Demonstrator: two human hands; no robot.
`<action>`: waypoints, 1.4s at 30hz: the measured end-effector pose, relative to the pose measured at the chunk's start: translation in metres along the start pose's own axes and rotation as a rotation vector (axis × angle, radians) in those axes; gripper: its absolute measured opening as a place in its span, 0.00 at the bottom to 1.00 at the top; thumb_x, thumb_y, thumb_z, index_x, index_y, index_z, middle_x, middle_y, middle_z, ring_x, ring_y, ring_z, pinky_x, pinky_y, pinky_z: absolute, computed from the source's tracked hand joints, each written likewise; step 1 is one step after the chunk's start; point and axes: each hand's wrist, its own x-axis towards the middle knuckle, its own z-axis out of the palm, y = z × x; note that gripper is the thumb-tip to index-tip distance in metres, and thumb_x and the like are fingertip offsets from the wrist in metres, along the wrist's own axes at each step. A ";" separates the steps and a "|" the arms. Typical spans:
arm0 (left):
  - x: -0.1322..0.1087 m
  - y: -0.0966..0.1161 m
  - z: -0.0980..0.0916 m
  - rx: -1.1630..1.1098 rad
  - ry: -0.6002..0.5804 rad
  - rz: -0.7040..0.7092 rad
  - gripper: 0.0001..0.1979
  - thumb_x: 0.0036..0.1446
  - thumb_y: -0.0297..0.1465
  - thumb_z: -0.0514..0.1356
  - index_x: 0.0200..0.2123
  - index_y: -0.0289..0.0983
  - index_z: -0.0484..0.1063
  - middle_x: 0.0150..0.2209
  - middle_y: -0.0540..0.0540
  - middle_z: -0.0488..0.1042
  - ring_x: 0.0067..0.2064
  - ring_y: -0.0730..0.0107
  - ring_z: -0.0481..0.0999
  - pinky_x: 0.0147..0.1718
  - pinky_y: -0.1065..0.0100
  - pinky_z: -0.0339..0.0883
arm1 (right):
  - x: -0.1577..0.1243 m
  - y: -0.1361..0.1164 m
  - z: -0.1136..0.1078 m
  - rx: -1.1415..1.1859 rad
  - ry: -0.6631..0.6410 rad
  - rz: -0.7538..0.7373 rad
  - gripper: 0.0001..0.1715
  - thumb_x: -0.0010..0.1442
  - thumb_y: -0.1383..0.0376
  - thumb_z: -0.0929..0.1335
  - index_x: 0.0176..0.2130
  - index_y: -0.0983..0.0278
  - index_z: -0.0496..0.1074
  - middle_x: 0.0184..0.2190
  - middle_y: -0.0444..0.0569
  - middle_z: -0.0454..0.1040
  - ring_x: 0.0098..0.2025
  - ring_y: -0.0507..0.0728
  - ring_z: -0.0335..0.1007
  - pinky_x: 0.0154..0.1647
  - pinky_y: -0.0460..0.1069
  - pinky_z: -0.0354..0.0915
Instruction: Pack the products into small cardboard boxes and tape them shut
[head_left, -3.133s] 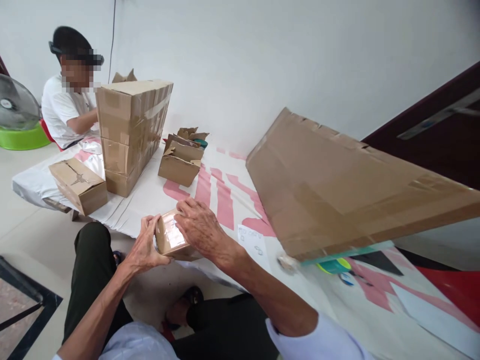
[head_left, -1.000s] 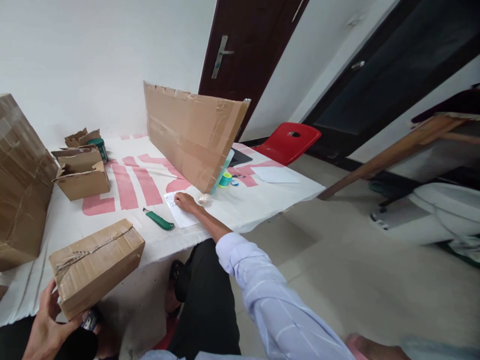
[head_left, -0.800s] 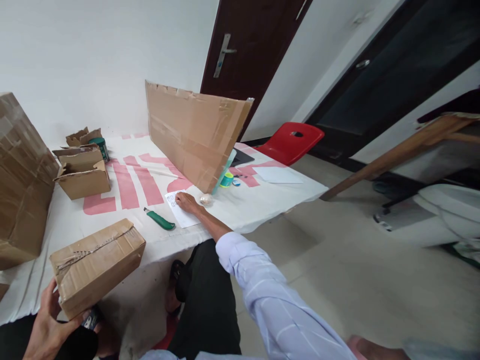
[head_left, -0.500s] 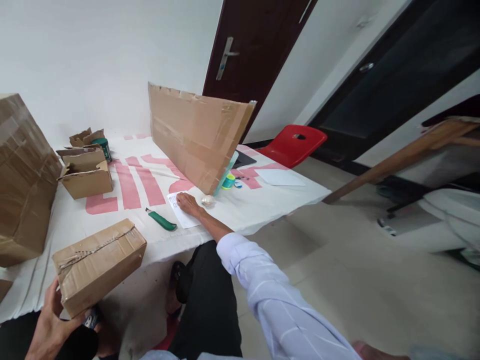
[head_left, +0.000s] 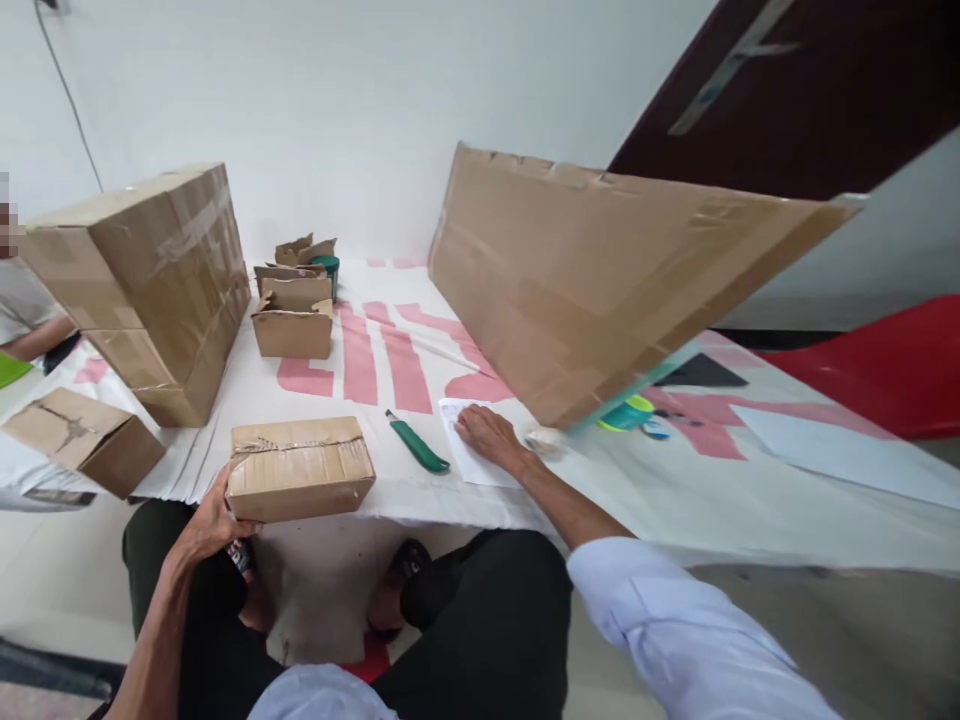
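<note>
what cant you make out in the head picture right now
Head view:
Inside of the closed box in the left hand: hidden by its cardboard.
Paper: partly under the right hand, its print too small to read.
Whatever lies behind the large cardboard piece: blocked by it.
Co-worker: cut off by the left edge.
Red chair: cut off by the right edge.

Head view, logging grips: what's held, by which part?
The left hand holds a brown rectangular cardboard box by its left end; whether the right hand grips anything is unclear.

The right hand (head_left: 489,437) has left the small box (head_left: 300,480) and now rests, seemingly, on the paper (head_left: 472,464).
</note>
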 end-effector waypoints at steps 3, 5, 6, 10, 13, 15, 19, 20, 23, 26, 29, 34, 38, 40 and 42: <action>-0.001 -0.001 -0.006 -0.050 -0.059 -0.001 0.56 0.42 0.42 0.79 0.72 0.35 0.62 0.65 0.29 0.72 0.67 0.41 0.73 0.64 0.48 0.71 | -0.007 -0.001 -0.001 -0.020 0.019 0.002 0.12 0.72 0.68 0.64 0.48 0.63 0.77 0.51 0.62 0.79 0.54 0.64 0.74 0.52 0.54 0.65; -0.003 0.000 -0.012 -0.074 -0.030 -0.003 0.57 0.43 0.43 0.79 0.73 0.37 0.60 0.69 0.28 0.69 0.70 0.40 0.69 0.64 0.48 0.71 | -0.011 -0.004 -0.003 -0.023 0.064 0.020 0.17 0.73 0.70 0.61 0.50 0.65 0.77 0.52 0.64 0.78 0.55 0.65 0.73 0.53 0.55 0.65; -0.005 0.001 -0.015 -0.086 -0.005 0.006 0.58 0.43 0.43 0.80 0.73 0.38 0.59 0.71 0.28 0.66 0.72 0.39 0.67 0.64 0.48 0.71 | -0.013 -0.007 -0.004 -0.011 0.110 0.025 0.19 0.73 0.71 0.59 0.51 0.65 0.77 0.52 0.64 0.78 0.55 0.66 0.72 0.54 0.56 0.65; -0.007 0.006 -0.024 -0.152 0.054 0.106 0.53 0.46 0.45 0.80 0.71 0.43 0.59 0.76 0.28 0.57 0.77 0.37 0.58 0.64 0.46 0.70 | -0.023 -0.034 -0.003 0.140 0.318 -0.077 0.18 0.74 0.67 0.59 0.49 0.64 0.77 0.49 0.61 0.78 0.54 0.65 0.72 0.54 0.54 0.66; -0.002 0.010 -0.027 -0.143 0.017 0.160 0.44 0.48 0.46 0.79 0.64 0.45 0.65 0.77 0.31 0.55 0.77 0.36 0.59 0.65 0.45 0.69 | -0.035 -0.063 0.006 0.201 0.295 -0.172 0.14 0.74 0.60 0.64 0.48 0.62 0.77 0.47 0.58 0.78 0.52 0.64 0.73 0.50 0.53 0.67; 0.002 0.011 -0.028 -0.109 -0.012 0.164 0.39 0.50 0.47 0.78 0.59 0.44 0.67 0.77 0.31 0.56 0.76 0.37 0.60 0.65 0.45 0.69 | -0.043 -0.078 0.013 0.181 0.234 -0.179 0.13 0.73 0.57 0.66 0.47 0.62 0.77 0.46 0.57 0.78 0.51 0.64 0.74 0.47 0.53 0.67; 0.007 0.011 -0.030 -0.072 -0.034 0.157 0.34 0.51 0.47 0.77 0.53 0.44 0.65 0.76 0.31 0.57 0.76 0.38 0.61 0.64 0.44 0.68 | -0.054 -0.090 0.023 0.114 0.143 -0.121 0.11 0.72 0.57 0.68 0.47 0.60 0.76 0.47 0.56 0.77 0.52 0.65 0.73 0.43 0.53 0.65; 0.007 0.011 -0.030 -0.074 -0.035 0.156 0.33 0.51 0.46 0.77 0.52 0.44 0.65 0.76 0.32 0.58 0.75 0.38 0.62 0.64 0.44 0.68 | -0.056 -0.090 0.025 0.108 0.141 -0.107 0.10 0.72 0.58 0.68 0.48 0.60 0.75 0.48 0.56 0.77 0.52 0.65 0.73 0.43 0.53 0.64; 0.007 0.009 -0.028 -0.097 -0.028 0.154 0.30 0.52 0.46 0.76 0.48 0.44 0.64 0.76 0.32 0.58 0.75 0.40 0.63 0.64 0.45 0.68 | -0.058 -0.086 0.029 0.106 0.145 -0.062 0.11 0.72 0.61 0.67 0.50 0.62 0.74 0.50 0.57 0.76 0.52 0.65 0.72 0.45 0.53 0.64; 0.008 0.009 -0.025 -0.126 -0.002 0.150 0.29 0.51 0.46 0.76 0.45 0.43 0.63 0.76 0.31 0.59 0.73 0.40 0.66 0.63 0.45 0.68 | -0.059 -0.085 0.032 0.111 0.153 -0.052 0.10 0.70 0.63 0.67 0.50 0.62 0.74 0.49 0.57 0.76 0.52 0.65 0.72 0.47 0.54 0.64; 0.008 0.008 -0.023 -0.131 0.009 0.150 0.28 0.51 0.47 0.76 0.44 0.42 0.64 0.76 0.31 0.59 0.73 0.39 0.66 0.63 0.45 0.68 | -0.060 -0.088 0.032 0.139 0.208 -0.077 0.11 0.69 0.65 0.65 0.48 0.62 0.74 0.46 0.57 0.76 0.51 0.66 0.71 0.48 0.55 0.64; 0.008 0.007 -0.024 -0.093 0.002 0.153 0.27 0.52 0.49 0.75 0.47 0.42 0.70 0.75 0.34 0.60 0.74 0.39 0.64 0.65 0.45 0.69 | -0.057 -0.101 0.006 0.396 0.363 -0.023 0.15 0.70 0.62 0.59 0.42 0.61 0.73 0.40 0.56 0.75 0.41 0.63 0.70 0.42 0.55 0.63; 0.008 0.005 -0.023 -0.057 0.012 0.156 0.31 0.51 0.50 0.75 0.54 0.43 0.74 0.74 0.36 0.61 0.74 0.38 0.64 0.64 0.45 0.71 | -0.056 -0.119 -0.038 0.793 0.430 -0.002 0.18 0.70 0.53 0.58 0.30 0.57 0.63 0.28 0.47 0.68 0.32 0.59 0.64 0.35 0.53 0.62; 0.008 0.005 -0.022 -0.049 0.015 0.165 0.34 0.51 0.50 0.75 0.58 0.45 0.74 0.73 0.36 0.62 0.74 0.38 0.64 0.64 0.46 0.72 | -0.060 -0.133 -0.064 0.979 0.373 -0.033 0.24 0.70 0.47 0.59 0.28 0.56 0.62 0.22 0.42 0.63 0.28 0.57 0.60 0.30 0.51 0.59; 0.007 0.005 -0.021 -0.046 0.012 0.176 0.39 0.51 0.50 0.75 0.63 0.45 0.72 0.72 0.37 0.62 0.74 0.39 0.63 0.64 0.47 0.72 | -0.066 -0.152 -0.089 1.096 0.295 -0.120 0.26 0.69 0.42 0.62 0.30 0.57 0.67 0.22 0.41 0.63 0.26 0.56 0.59 0.28 0.51 0.59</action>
